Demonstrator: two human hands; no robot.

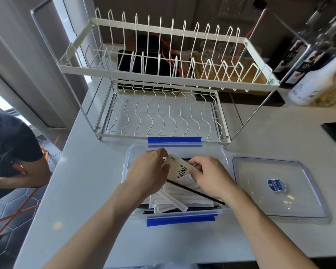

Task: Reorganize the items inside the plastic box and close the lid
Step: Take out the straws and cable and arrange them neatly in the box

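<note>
Two hands, left hand (147,169) and right hand (211,176), gripping one cream packet (179,168) inside box (125,166); one lid (279,188) beside; straws (171,202) seemingly uncountable.

Both hands reach into a clear plastic box with blue clips (180,220) on a white counter (81,191). The left hand (147,171) and right hand (211,175) grip a cream packet printed "MINI" (179,168) above white paper-wrapped straws (173,202) and 1 black straw (194,192). The clear lid (275,193) lies just beside the box, right. A white wire dish rack (163,84) stands behind.

White counter (89,171): dish rack (163,78), plastic box (128,152), lid (279,191), bottles (314,82).
</note>
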